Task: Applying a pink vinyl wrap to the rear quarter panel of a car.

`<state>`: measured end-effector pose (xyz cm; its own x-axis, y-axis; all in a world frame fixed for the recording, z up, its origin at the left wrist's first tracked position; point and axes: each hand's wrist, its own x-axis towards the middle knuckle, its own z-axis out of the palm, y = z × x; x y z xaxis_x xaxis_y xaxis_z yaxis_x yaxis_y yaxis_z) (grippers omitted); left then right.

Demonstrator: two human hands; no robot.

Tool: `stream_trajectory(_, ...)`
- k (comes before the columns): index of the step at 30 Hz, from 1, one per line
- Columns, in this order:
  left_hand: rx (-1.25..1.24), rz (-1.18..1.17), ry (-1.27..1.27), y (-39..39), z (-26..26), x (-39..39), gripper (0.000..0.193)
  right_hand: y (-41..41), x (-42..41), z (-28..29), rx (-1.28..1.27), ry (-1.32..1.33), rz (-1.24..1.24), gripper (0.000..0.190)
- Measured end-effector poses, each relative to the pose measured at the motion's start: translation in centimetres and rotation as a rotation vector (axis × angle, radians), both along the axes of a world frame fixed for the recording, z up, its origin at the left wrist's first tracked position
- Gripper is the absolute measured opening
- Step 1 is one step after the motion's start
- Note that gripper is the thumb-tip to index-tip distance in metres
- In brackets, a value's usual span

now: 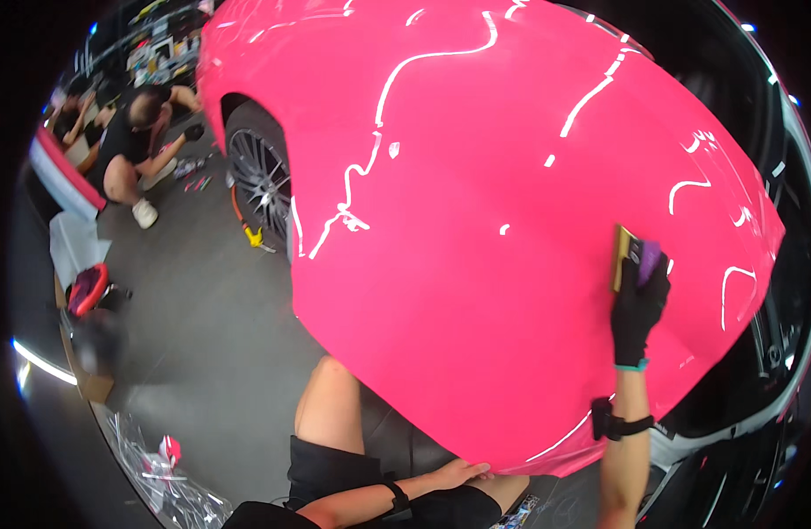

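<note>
Glossy pink vinyl film [471, 284] covers the car's front fender and spreads in a loose sheet towards me. My right hand [640, 304], in a black glove, is closed on a squeegee [627, 261] with a yellowish edge and a purple part, over the film at the right. My bare left hand [468, 473] pinches the film's lower edge near my knees. Wrinkles show in the film at the far right, and its lower edge is folded between my hands. Bands on both my wrists are black.
The car wheel [260, 172] stands at the upper left, with a yellow-handled tool [252, 236] beside it. A person [138, 132] crouches beyond, near scraps on the floor. Crumpled clear plastic [161, 476] lies at the lower left. A dark open door area borders the film at the right.
</note>
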<state>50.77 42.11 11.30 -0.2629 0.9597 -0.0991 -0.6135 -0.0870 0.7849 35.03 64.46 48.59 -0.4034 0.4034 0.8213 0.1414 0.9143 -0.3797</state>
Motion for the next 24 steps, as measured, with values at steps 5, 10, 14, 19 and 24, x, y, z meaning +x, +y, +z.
stream_trajectory(5, 0.049, 0.048, -0.033, 0.4, -1.1, 1.9, 0.030, -11.2, -12.8, -0.2, 0.509, -0.036, -0.004, 0.028)
stream_trajectory(10, 0.101, -0.001, -0.075, 0.2, -2.4, 3.1, 0.033, -19.4, -23.2, -0.2, 0.538, -0.060, -0.037, 0.028)
stream_trajectory(14, 0.094, -0.129, -0.085, -2.1, 3.5, 0.4, 0.035, -23.1, -31.4, -0.6, 0.546, -0.038, 0.132, 0.018)
stream_trajectory(19, 0.143, 0.065, 0.287, -1.0, -0.9, 1.9, 0.041, -27.3, -38.1, -0.4, 0.899, -0.642, 0.534, 0.025)
stream_trajectory(24, 0.069, 0.027, 0.302, -1.2, 2.0, -0.3, 0.035, -20.2, -26.4, 5.0, 1.225, -1.258, 0.358, 0.022)
